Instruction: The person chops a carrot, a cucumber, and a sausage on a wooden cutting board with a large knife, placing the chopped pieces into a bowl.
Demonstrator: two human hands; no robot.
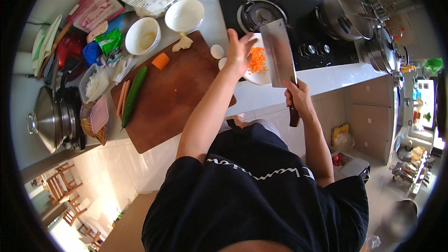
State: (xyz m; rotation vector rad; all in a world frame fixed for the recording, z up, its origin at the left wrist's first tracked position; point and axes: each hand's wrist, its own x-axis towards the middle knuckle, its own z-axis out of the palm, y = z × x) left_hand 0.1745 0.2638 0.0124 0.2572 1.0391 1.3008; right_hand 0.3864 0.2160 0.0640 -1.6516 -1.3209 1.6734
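My right hand point(300, 98) grips the wooden handle of a Chinese cleaver point(279, 54), its broad blade over the right part of a white plate point(261, 78). Diced carrot point(258, 60) lies on the plate. My left hand point(239, 54) is raised at the plate's left side, fingers apart, holding nothing. On the brown cutting board point(175, 105) to the left are a cucumber point(134, 94), sausages point(123, 98), a carrot chunk point(161, 61) and a piece of ginger point(182, 43). Two eggs point(217, 51) sit between board and plate, one partly hidden by my left forearm.
A black gas hob point(304, 17) lies beyond the plate, with a steel pot point(344, 15) on its right burner. White bowls point(184, 15) stand behind the board. At the left are a tub of white food point(94, 84), a woven basket point(93, 126) and a lidded pan point(49, 119).
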